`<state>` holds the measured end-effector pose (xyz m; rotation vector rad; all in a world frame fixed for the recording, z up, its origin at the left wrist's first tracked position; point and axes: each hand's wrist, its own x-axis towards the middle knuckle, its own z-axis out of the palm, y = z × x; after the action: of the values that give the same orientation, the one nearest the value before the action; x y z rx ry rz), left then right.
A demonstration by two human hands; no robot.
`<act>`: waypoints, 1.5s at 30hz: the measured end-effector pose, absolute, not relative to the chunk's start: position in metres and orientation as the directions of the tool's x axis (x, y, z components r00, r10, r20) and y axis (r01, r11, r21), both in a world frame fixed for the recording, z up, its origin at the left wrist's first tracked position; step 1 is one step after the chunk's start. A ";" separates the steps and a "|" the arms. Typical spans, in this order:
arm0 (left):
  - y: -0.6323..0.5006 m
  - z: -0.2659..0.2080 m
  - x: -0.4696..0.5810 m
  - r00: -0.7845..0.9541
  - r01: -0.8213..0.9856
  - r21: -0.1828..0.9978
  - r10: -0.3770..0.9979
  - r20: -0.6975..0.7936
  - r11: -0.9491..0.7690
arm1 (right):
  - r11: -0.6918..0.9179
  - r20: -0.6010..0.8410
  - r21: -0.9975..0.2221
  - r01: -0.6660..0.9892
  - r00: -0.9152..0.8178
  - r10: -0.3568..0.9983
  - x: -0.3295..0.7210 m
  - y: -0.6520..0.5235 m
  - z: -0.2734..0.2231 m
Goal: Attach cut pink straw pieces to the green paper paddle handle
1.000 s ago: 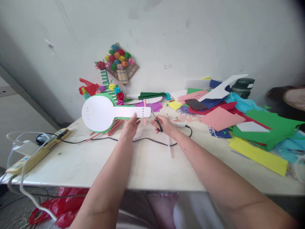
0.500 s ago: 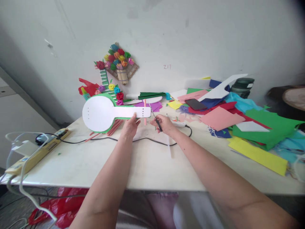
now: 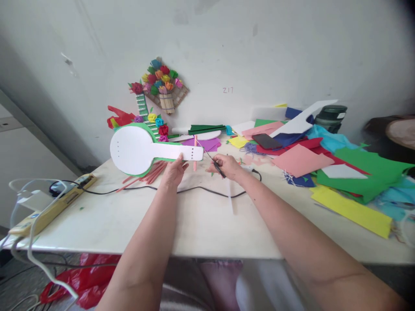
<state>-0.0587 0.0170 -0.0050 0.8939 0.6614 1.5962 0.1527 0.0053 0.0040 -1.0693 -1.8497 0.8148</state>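
Observation:
A white paddle-shaped cutout (image 3: 132, 149) with a round body, a straight neck and small dark dots is backed by green sheet that shows along its edges. My left hand (image 3: 176, 169) grips it by the neck, thumb on the white face. In my right hand (image 3: 226, 166) is a pair of dark-handled scissors (image 3: 218, 166), fingers wrapped round the handles. The blades point up and left, close by the end of the neck; whether they touch it I cannot tell. A pink stick (image 3: 195, 164) shows behind the neck's end.
Pink rolled sticks (image 3: 155, 172) lie beneath the cutout. A black cord (image 3: 207, 188) crosses the table, and a power strip (image 3: 55, 203) sits at the left. Coloured sheets (image 3: 303, 160), a phone (image 3: 266, 141) and a dark green cup (image 3: 330, 119) crowd the right. Paper flowers (image 3: 162, 77) stand by the wall.
The cutout has shifted slightly left, its neck now sloping down a little to the right. The scissors have tilted further left, their tips now nearer the upper edge of the neck's end.

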 end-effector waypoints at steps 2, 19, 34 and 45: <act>0.017 -0.005 -0.061 -0.073 -0.550 0.811 0.979 0.188 -0.197 | 0.463 0.370 -0.787 0.407 -0.290 0.883 0.155 0.005 0.007; 0.017 -0.008 -0.067 -0.041 -0.530 0.827 0.980 0.195 -0.187 | 0.523 0.375 -0.652 0.549 -0.366 0.852 0.176 -0.005 0.024; 0.018 -0.011 -0.070 -0.006 -0.512 0.843 0.981 0.192 -0.167 | 0.554 0.373 -0.431 0.713 -0.418 0.828 0.178 -0.006 0.030; 0.019 -0.012 -0.070 0.012 -0.498 0.852 0.980 0.196 -0.165 | 0.558 0.383 -0.402 0.726 -0.420 0.823 0.178 -0.004 0.029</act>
<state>-0.0703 0.0186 -0.0115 0.9722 0.6798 1.4980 0.1785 -0.0044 0.0293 -1.2413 -2.2513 0.2344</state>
